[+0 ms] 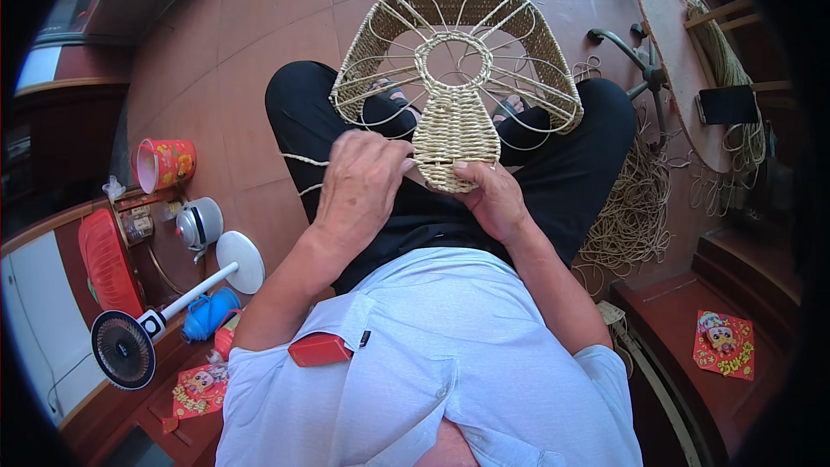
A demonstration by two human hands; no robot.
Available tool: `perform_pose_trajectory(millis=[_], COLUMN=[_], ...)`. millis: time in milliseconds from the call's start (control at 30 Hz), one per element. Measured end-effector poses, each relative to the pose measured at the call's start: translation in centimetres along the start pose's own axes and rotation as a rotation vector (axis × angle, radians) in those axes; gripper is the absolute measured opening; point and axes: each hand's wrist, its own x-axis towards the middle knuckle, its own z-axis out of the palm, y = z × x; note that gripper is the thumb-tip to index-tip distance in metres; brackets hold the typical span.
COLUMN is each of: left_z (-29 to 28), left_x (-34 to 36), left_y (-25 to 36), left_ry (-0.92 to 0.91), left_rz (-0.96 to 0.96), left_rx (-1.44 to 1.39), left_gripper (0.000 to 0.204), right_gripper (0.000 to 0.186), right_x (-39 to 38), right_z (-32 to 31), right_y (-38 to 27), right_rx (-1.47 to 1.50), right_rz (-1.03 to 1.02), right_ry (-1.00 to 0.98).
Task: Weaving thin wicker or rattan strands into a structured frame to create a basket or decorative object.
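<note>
A woven straw basket frame rests across my knees, with looped wires, a braided ring and a tightly woven tapering panel coming toward me. My left hand is closed in a pinch at the panel's left edge, on a straw cord whose loose part trails out to the left. My right hand grips the panel's near end, thumb on top and fingers underneath, mostly hidden. A narrow dark gap crosses the weave between the two hands.
Loose straw cord lies heaped on the floor at right, near a wheeled chair base and a round board with a phone. At left stand a red bucket, a kettle and a fan.
</note>
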Motion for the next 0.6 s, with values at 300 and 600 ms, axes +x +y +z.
perform_pose_trajectory(millis=[300,600], left_z=[-2.7,-5.9], left_x=[0.7,-0.5], left_y=[-2.4,0.2], left_ry=[0.066,0.116], left_rz=[-0.096,-0.436], left_rx=[-0.107,-0.551], left_gripper=[0.005,0.01], right_gripper=[0.035,0.045], right_x=[-0.2,-1.6], right_z=[0.4,2.0], right_y=[-0.3,-1.9], right_rx=[0.0,-0.059], right_rz=[-0.009,-0.123], right_ry=[0.017,0.068])
